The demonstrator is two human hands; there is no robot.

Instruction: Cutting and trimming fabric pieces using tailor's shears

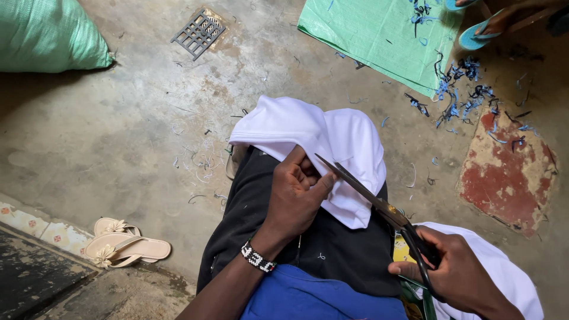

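Observation:
My left hand pinches a fold of white cloth that lies draped over my lap, which is covered in black fabric. My right hand grips the black handles of a pair of scissors. The scissor blades are open and point up-left, with their tips next to my left thumb and the edge of the white cloth. A beaded band sits on my left wrist. More white cloth lies under my right hand.
A concrete floor with a metal drain grate, a green sack at top left, a green woven sheet at top, blue and black offcuts, pale sandals at lower left, another person's blue sandals.

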